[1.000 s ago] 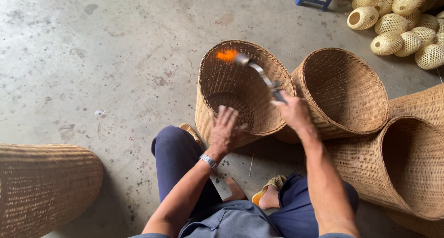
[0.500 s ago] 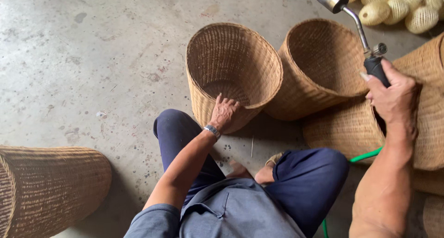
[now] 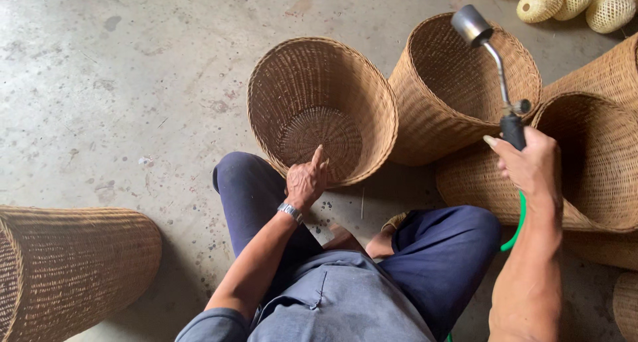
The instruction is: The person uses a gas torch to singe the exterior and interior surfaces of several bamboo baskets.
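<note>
A tall woven basket (image 3: pixel 325 83) lies tipped on the concrete floor with its mouth toward me, just past my knees. My left hand (image 3: pixel 307 180) grips its near rim, one finger raised against the inside. My right hand (image 3: pixel 528 166) holds a gas torch (image 3: pixel 495 70) upright by its black handle, its metal nozzle pointing up and away over a second basket (image 3: pixel 458 83). No flame shows at the nozzle. A green hose (image 3: pixel 516 226) runs down from the torch handle past my right leg.
More woven baskets lie at the right (image 3: pixel 591 163) and one on its side at the lower left (image 3: pixel 66 269). Small pale woven balls (image 3: pixel 571 3) are piled at the top right. I sit on the floor with legs folded.
The torch had a flame inside the basket a second ago; my right hand pulled it out to the right and raised it. My left hand stays on the basket's rim.
</note>
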